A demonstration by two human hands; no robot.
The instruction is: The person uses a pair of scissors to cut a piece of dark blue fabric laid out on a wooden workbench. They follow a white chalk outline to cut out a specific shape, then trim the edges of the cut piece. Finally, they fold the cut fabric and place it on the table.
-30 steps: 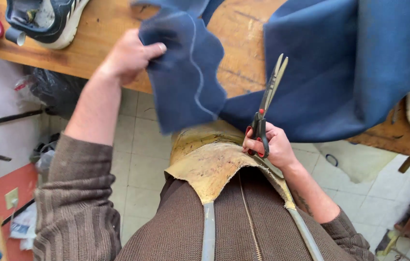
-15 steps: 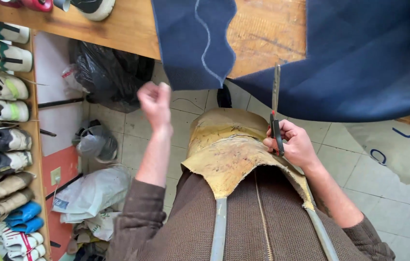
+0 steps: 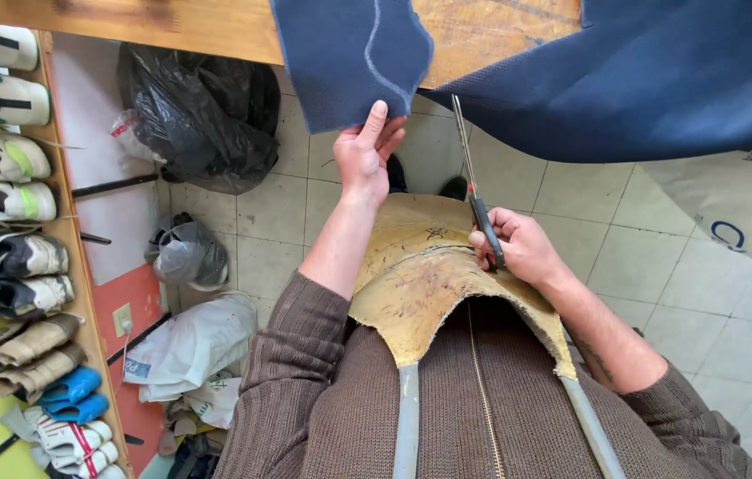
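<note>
Head view, only cam. Change vs 0.5 s earlier: the L hand (image 3: 369,153), then lowered and free of the cloth, is now raised to 12 o'clock and the bottom edge of the hanging navy fabric panel (image 3: 349,58) is pinched again, thumb in front, fingers behind. Scissors (image 3: 475,191) kept near-vertical throughout; blades appear closed, tips at approx the edge of the larger navy fabric sheet (image 3: 660,80). Judged: the panel has been re-gripped and steadied beside the cut line; cutting appears paused rather than under way.

R hand (image 3: 522,248), at 3 o'clock of the apron bib, is closed round the dark scissor handles with a red trim; blades point to 12 o'clock.

Materials: panel is a matte, felt-like navy textile, soft drape, with a pale wavy chalk line (image 3: 380,53) running down it. The sheet is the same colour and hangs off the wooden bench edge (image 3: 172,31) in a smooth fold. Apron (image 3: 429,284) is tan leather, scuffed, pen-marked, ragged at the edges, w/ grey straps. Sweater is brown rib knit.

Surroundings: shoes (image 3: 3,168) racked at 9 o'clock; black plastic bag (image 3: 203,111) at 11 o'clock on the tiled floor.
</note>
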